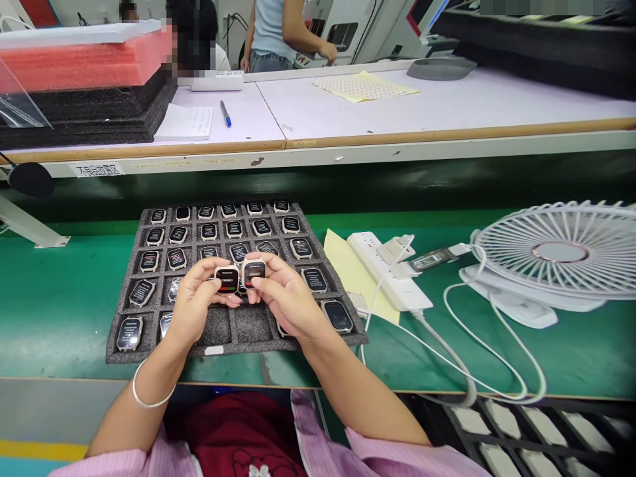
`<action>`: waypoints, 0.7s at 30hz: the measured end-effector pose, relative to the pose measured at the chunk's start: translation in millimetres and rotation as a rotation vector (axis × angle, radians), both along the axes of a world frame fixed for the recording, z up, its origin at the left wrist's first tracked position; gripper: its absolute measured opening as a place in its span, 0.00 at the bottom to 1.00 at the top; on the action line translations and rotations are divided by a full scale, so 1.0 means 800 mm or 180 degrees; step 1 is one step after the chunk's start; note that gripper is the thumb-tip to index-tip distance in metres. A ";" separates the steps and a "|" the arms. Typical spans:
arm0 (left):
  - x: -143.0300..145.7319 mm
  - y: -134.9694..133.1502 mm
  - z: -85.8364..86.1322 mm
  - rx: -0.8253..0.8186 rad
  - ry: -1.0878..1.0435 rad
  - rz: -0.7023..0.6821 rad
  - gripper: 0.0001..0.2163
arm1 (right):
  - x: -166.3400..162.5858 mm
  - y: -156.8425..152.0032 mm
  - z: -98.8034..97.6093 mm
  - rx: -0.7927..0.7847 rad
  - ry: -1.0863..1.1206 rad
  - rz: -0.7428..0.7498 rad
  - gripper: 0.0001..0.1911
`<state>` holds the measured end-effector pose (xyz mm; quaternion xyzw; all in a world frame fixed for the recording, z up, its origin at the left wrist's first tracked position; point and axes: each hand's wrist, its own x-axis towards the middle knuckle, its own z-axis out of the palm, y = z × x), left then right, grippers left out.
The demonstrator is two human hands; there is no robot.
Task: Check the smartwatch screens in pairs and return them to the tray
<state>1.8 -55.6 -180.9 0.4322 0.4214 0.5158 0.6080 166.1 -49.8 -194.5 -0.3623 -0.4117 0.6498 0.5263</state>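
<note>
The black-screened smartwatches (130, 333) are pale silver; the foam tray (251, 326) is speckled dark grey, the benchtop (59, 298) green, the power strip (397, 288) white, the paper sheet (342, 264) yellow, the sleeves (407, 457) striped pink.

Room left of tray (251, 326), power strip (385, 271) right

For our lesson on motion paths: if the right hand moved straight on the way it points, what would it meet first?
Probably the watch in the left hand: the right hand, holding another watch, points forward and leftward towards it. The watches look side by side; depth is unclear.
</note>
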 end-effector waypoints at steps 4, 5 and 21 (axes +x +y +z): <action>0.000 0.000 0.000 0.0027 0.0024 0.0007 0.13 | 0.000 -0.001 0.000 -0.0043 0.0067 0.0027 0.17; 0.001 0.001 0.000 0.0049 0.0051 0.0017 0.14 | 0.000 -0.001 0.001 -0.0062 0.0082 0.0033 0.17; 0.005 0.007 -0.005 0.0219 0.0183 0.0022 0.23 | -0.003 0.006 -0.004 -0.0013 0.0154 -0.0126 0.19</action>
